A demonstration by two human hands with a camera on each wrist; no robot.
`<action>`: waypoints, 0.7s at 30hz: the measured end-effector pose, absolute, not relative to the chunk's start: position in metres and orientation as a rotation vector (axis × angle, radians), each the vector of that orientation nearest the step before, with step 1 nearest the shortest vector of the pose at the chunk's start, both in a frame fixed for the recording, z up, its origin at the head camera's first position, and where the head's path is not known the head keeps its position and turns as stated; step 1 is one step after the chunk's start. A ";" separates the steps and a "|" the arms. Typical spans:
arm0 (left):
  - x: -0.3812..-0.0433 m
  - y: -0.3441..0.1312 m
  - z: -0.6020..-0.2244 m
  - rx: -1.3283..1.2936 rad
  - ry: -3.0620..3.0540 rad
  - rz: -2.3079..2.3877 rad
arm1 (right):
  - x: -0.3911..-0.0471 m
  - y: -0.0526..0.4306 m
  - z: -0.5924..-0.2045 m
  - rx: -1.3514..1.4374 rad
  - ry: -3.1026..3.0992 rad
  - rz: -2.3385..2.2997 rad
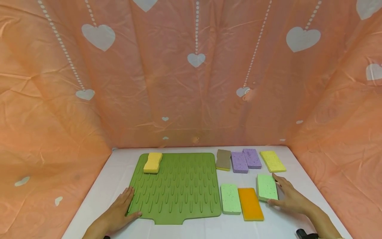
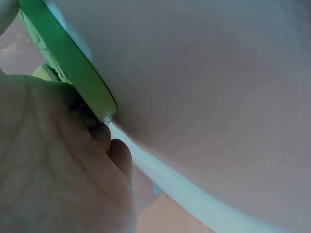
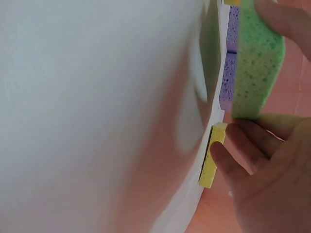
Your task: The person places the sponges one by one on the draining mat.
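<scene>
My right hand (image 1: 290, 197) pinches a light green sponge (image 1: 267, 188) by its far and near edges, thumb on the near side. In the right wrist view the speckled sponge (image 3: 257, 63) sits between thumb and fingers, above the white surface. At the other side, my left hand (image 1: 120, 209) rests at the left front corner of a green ridged mat (image 1: 179, 214), its fingers fairly straight along the edge. The left wrist view shows the mat's edge (image 2: 82, 77) against the palm and fingers. A yellow scalloped sponge (image 1: 153, 162) lies at the mat's back left.
Right of the mat lie another light green sponge (image 1: 230, 199) and an orange one (image 1: 251, 204). Behind them are a grey-topped sponge (image 1: 223, 159), two purple sponges (image 1: 239, 162) and a yellow sponge (image 1: 273, 161). Orange cloth with hearts (image 1: 194, 99) encloses the white table (image 1: 215, 229).
</scene>
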State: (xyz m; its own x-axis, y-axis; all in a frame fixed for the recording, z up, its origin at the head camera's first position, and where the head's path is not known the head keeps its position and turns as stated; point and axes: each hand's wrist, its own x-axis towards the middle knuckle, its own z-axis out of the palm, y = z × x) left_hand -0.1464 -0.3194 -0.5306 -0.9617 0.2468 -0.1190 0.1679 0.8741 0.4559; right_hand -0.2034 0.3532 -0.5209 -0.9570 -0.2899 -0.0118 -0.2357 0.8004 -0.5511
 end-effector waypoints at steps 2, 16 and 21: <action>-0.146 -0.320 -0.531 0.316 2.867 0.695 | -0.204 0.352 -0.522 -0.434 2.911 -0.877; -0.146 -0.318 -0.531 0.336 2.889 0.671 | -0.210 0.345 -0.517 -0.450 3.022 -0.984; -0.147 -0.319 -0.532 0.340 2.896 0.654 | -0.215 0.334 -0.515 -0.437 3.029 -0.969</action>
State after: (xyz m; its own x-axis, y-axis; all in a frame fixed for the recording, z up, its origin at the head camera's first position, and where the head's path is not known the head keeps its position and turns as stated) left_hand -0.1467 -0.3187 -0.5319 -0.9626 0.2524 -0.0987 0.1854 0.8790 0.4394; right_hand -0.2150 0.3342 -0.5152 -0.9607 -0.2356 0.1470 -0.2772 0.7809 -0.5598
